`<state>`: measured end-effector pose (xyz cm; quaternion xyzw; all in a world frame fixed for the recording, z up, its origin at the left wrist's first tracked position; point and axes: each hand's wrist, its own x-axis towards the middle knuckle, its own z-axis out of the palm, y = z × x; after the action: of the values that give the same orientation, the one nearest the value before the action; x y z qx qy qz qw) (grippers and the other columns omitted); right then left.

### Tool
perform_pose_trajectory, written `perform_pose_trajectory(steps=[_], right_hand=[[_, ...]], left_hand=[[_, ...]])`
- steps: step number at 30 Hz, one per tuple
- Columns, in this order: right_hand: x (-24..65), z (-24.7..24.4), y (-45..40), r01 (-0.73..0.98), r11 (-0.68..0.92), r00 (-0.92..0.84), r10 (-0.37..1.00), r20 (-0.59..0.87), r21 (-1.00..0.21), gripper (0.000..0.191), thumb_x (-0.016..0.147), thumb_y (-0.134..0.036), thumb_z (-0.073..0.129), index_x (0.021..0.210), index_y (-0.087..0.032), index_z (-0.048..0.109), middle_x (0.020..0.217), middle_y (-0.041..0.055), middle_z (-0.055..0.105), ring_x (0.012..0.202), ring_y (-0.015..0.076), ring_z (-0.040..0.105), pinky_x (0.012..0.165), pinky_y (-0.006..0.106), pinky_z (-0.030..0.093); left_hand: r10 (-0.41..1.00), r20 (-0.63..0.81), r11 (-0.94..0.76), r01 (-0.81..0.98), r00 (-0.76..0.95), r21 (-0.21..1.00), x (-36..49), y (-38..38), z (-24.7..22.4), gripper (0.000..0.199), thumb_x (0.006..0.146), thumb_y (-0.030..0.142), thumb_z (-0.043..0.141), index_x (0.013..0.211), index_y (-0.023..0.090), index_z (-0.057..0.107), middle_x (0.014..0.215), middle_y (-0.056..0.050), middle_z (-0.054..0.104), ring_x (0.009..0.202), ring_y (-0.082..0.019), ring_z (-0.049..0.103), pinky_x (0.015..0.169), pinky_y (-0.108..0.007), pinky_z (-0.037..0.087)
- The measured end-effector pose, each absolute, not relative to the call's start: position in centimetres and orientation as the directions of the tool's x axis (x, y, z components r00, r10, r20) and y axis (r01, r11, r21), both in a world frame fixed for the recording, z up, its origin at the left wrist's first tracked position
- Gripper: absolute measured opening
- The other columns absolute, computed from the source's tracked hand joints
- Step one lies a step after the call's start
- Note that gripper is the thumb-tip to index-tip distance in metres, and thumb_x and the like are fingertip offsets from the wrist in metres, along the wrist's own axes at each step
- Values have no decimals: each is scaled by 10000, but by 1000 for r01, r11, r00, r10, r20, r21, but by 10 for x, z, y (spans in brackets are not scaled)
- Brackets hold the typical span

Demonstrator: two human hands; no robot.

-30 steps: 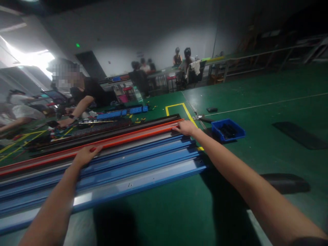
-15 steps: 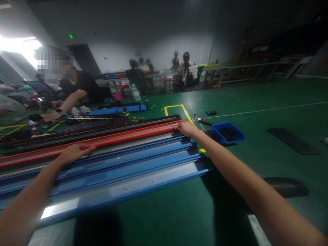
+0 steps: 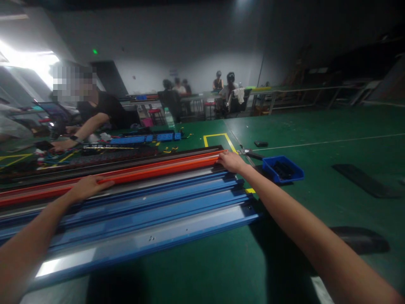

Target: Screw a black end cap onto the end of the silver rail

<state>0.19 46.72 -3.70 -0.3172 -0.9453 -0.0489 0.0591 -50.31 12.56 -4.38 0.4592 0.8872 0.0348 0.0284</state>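
A long orange rail (image 3: pixel 164 168) lies across the green table, between black rails (image 3: pixel 190 155) behind it and blue rails (image 3: pixel 177 202) in front. My left hand (image 3: pixel 90 186) grips it left of the middle, fingers wrapped over its near edge. Near its right end, my right hand (image 3: pixel 229 161) is closed on the rail, with the fingertips at the edge. The undersides of both hands are hidden.
A blue bin (image 3: pixel 283 169) with black parts stands right of the rails, by a pliers-like tool (image 3: pixel 253 154). A person (image 3: pixel 101 109) reaches over wiring at the back left. A bottle (image 3: pixel 169 119) and blue modules (image 3: pixel 136 139) stand behind.
The orange rail appears tilted, showing more of its near side. Both hands remain on it, the left slightly further left. The view has shifted a little.
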Motion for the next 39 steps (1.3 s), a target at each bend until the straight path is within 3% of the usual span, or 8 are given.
perform_pose_trajectory(steps=[4,14,20,30,39], right_hand=[[-1,-38,468,615,787,-784,603,149,48,403,1083,-434,447,1203,-141,697,1254,189,727,1146,303,691,969,347,476],[1,-30,468,649,758,-756,632,170,67,375,1089,-343,412,1204,-131,700,1172,203,756,1123,310,709,932,331,483],[1,-18,462,649,758,-753,626,201,72,351,1081,-308,423,1204,-132,700,1185,193,752,1120,297,703,939,329,476],[2,6,462,639,767,-755,610,243,59,360,1081,-304,407,1241,-135,682,1226,197,736,1147,299,680,954,334,465],[13,10,465,627,777,-759,597,259,46,322,1067,-264,436,1211,-138,696,1273,182,716,1172,276,662,958,310,453]], left_hand=[[836,-70,547,835,-544,48,-507,126,-42,767,772,765,425,1053,155,795,1046,-133,791,1009,-327,716,872,-359,520],[875,3,484,875,-484,-9,-506,125,-44,713,800,740,391,956,133,731,1049,-189,750,981,-327,677,913,-386,491],[876,21,482,876,-481,-35,-510,126,-37,734,767,804,402,892,155,720,984,-179,748,933,-321,682,846,-375,504],[873,20,488,872,-488,-43,-509,121,-17,667,824,712,356,871,144,702,911,-166,738,844,-300,680,766,-364,485],[908,43,419,903,-417,-98,-507,132,2,590,836,639,349,867,146,672,948,-182,717,925,-313,659,872,-389,482]])
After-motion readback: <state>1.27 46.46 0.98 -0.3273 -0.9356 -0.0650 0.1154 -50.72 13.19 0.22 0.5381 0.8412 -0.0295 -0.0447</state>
